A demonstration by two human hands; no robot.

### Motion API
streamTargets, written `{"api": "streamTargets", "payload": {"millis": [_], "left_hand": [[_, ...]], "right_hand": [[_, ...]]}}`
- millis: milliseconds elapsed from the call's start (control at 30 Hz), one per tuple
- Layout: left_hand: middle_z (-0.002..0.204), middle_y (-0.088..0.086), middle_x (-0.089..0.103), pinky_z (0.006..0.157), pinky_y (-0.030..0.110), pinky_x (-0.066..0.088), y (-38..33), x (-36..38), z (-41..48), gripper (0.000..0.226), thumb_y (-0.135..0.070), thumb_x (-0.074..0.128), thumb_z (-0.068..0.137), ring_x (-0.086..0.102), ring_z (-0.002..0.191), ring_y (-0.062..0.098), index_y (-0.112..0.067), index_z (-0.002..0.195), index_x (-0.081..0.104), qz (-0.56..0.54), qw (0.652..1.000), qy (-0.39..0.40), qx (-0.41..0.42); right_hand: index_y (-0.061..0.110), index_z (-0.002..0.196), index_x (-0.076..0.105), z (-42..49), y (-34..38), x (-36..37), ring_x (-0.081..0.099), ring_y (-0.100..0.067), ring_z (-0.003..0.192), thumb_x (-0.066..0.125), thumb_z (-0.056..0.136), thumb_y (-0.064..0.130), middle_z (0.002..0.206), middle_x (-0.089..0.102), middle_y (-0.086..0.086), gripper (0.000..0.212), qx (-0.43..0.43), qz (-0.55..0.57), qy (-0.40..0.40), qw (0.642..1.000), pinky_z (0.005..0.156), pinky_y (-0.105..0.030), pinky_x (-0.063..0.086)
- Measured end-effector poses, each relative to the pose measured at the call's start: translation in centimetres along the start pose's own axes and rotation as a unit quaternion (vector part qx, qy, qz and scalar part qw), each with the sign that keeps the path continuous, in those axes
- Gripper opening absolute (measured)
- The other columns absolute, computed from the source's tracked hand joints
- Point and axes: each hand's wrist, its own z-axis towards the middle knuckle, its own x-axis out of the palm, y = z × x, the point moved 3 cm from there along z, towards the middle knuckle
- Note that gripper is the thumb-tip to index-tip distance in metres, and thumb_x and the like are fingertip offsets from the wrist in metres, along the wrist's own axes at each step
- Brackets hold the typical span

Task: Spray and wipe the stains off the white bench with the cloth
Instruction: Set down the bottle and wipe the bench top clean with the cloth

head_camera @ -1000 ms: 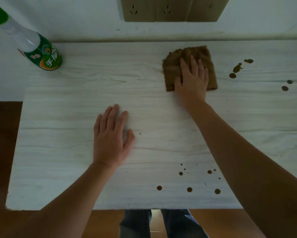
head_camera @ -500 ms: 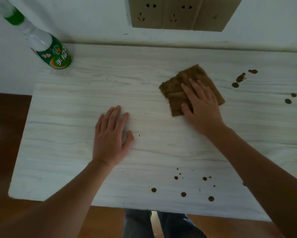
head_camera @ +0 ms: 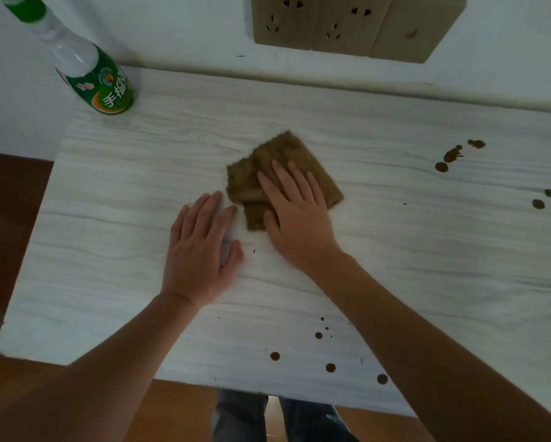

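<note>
The white wood-grain bench (head_camera: 114, 237) fills the view. A folded brown cloth (head_camera: 277, 157) lies near its middle, and my right hand (head_camera: 296, 212) presses flat on it with straight fingers. My left hand (head_camera: 200, 250) rests flat on the bare bench just left of the cloth, its fingertips close to the cloth's edge. Brown stains (head_camera: 449, 156) mark the far right of the bench, and several small brown spots (head_camera: 330, 366) dot the near edge. A green-labelled spray bottle (head_camera: 95, 81) stands at the back left corner.
A beige wall socket panel (head_camera: 347, 23) sits on the white wall behind the bench. Brown wooden floor (head_camera: 6, 218) shows to the left and below the bench's near edge, where a person's legs in jeans (head_camera: 242, 416) stand.
My right hand has slid the cloth from the back right toward the middle of the bench, ending beside my left hand. My left hand has stayed in place.
</note>
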Motion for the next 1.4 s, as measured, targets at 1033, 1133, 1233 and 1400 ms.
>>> {"api": "streamTargets", "payload": {"millis": [1033, 1133, 1233, 1400], "left_hand": [[0.161, 0.013, 0.04, 0.125, 0.052, 0.025, -0.1, 0.1, 0.1, 0.058, -0.039, 0.045, 0.094, 0.033, 0.153, 0.032, -0.011, 0.144, 0.053, -0.012, 1.0, -0.016, 0.001], [0.161, 0.014, 0.041, 0.124, 0.052, 0.025, 0.0, 0.2, 0.1, 0.058, -0.039, 0.046, 0.094, 0.034, 0.152, 0.032, -0.01, 0.144, 0.054, -0.012, 1.0, -0.018, 0.001], [0.162, 0.013, 0.04, 0.125, 0.052, 0.025, 0.0, 0.1, 0.0, 0.059, -0.04, 0.045, 0.095, 0.032, 0.153, 0.031, -0.011, 0.146, 0.052, -0.01, 1.0, -0.012, 0.002], [0.162, 0.013, 0.039, 0.125, 0.052, 0.024, 0.0, 0.0, 0.1, 0.059, -0.041, 0.044, 0.095, 0.031, 0.153, 0.031, -0.011, 0.146, 0.052, -0.01, 1.0, -0.009, 0.0]], "right_hand": [[0.023, 0.145, 0.052, 2.9, -11.0, -5.7, 0.033, -0.024, 0.145, 0.041, 0.1, 0.048, 0.154, 0.041, -0.003, 0.052, -0.101, 0.001, 0.014, 0.995, 0.117, -0.047, 0.031], [0.023, 0.146, 0.05, 2.9, -11.4, -5.1, 0.03, -0.023, 0.147, 0.043, 0.101, 0.043, 0.156, 0.039, -0.002, 0.05, -0.106, -0.001, -0.004, 0.994, 0.12, -0.042, 0.026], [0.023, 0.149, 0.044, 2.1, -10.8, -4.2, 0.024, -0.024, 0.15, 0.042, 0.102, 0.041, 0.16, 0.034, -0.002, 0.051, -0.076, -0.006, -0.02, 0.997, 0.124, -0.04, 0.015], [0.023, 0.153, 0.036, 2.0, -10.4, -3.9, 0.016, -0.023, 0.153, 0.038, 0.101, 0.045, 0.163, 0.027, -0.002, 0.056, -0.065, -0.025, 0.014, 0.997, 0.126, -0.044, 0.011]]}}
